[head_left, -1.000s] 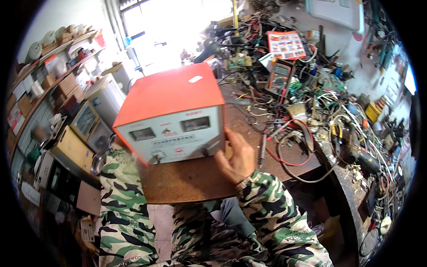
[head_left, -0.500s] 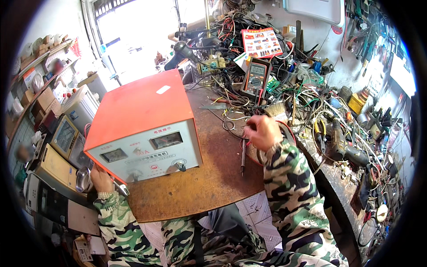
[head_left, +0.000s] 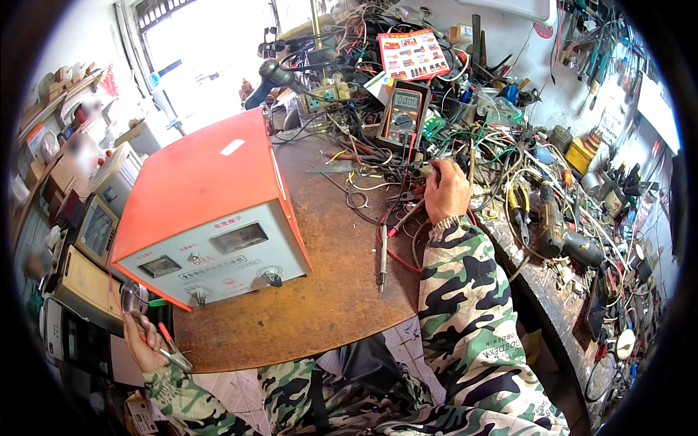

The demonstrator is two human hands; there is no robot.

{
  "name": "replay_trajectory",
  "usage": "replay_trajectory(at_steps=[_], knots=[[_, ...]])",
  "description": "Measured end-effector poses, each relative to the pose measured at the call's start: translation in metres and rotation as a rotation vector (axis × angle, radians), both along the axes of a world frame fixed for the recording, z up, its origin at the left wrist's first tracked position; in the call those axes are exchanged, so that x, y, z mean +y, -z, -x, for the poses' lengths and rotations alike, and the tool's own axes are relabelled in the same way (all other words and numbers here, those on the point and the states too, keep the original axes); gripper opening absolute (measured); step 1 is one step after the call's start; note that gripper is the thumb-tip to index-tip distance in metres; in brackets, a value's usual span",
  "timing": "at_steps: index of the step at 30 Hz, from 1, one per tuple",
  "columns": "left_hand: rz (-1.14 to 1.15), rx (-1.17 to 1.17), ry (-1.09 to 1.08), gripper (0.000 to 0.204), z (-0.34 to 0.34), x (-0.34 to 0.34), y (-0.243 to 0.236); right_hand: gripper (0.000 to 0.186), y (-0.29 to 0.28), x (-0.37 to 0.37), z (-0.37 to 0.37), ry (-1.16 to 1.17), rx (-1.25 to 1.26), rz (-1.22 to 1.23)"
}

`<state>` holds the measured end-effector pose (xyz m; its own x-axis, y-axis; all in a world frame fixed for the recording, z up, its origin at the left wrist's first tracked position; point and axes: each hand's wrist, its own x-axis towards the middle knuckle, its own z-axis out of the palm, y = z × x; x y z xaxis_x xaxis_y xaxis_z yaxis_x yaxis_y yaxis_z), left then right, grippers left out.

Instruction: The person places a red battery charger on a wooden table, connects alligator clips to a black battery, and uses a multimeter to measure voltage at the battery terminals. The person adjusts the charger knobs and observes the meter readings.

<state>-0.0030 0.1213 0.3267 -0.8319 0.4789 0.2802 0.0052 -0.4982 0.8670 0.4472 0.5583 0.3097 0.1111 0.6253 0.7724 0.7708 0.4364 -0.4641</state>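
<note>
A charger box (head_left: pixel 196 182) with an orange-red top and a grey front with two meter windows stands on the brown bench (head_left: pixel 320 305). Below its near left corner, my left hand (head_left: pixel 145 345) is closed around a red-handled metal tool (head_left: pixel 166 333), its exact kind unclear. My right hand (head_left: pixel 446 192) is at the right of the bench beside the cable pile, fingers curled; what they hold is hidden. A slim silver-grey probe (head_left: pixel 383 254) lies left of that hand. Farther back rests a multimeter (head_left: pixel 404 116) with its display lit.
Tangled cables and parts (head_left: pixel 494 138) heap the bench's back and right. Yellow-handled pliers (head_left: pixel 520 207) and a power drill (head_left: pixel 560 232) lie at right. A printed sheet (head_left: pixel 413 56) leans at the back. Shelves and cased equipment (head_left: pixel 83 280) line the left.
My left hand has come off the box's side and moved down and left, with red handles now showing in it. My right hand has moved away from me, toward the cable pile. The view has shifted.
</note>
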Motion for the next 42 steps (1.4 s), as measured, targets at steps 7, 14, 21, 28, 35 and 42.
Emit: replay_trajectory(at_steps=[7,14,21,28,35,42], knots=[[0.337,0.161,-0.049,0.032,-0.062,0.002,0.012,0.015,-0.036,0.022,0.038,-0.053,-0.657,0.148],[0.329,0.126,0.016,0.036,-0.068,0.011,0.005,0.011,-0.027,0.064,0.027,-0.099,-0.868,0.060],[0.154,-0.036,-0.037,0.029,-0.065,0.003,0.013,0.014,-0.074,0.050,0.040,-0.003,-0.569,-0.039],[0.208,0.072,-0.099,0.030,-0.071,0.004,0.007,0.014,-0.109,0.063,0.086,-0.225,-0.075,-0.100],[0.275,0.068,-0.096,0.033,-0.067,0.004,0.011,0.026,-0.077,0.114,0.162,-0.418,0.034,0.052],[0.311,0.060,0.077,0.037,-0.060,-0.013,0.007,0.020,-0.035,0.162,0.225,-0.531,0.237,0.288]])
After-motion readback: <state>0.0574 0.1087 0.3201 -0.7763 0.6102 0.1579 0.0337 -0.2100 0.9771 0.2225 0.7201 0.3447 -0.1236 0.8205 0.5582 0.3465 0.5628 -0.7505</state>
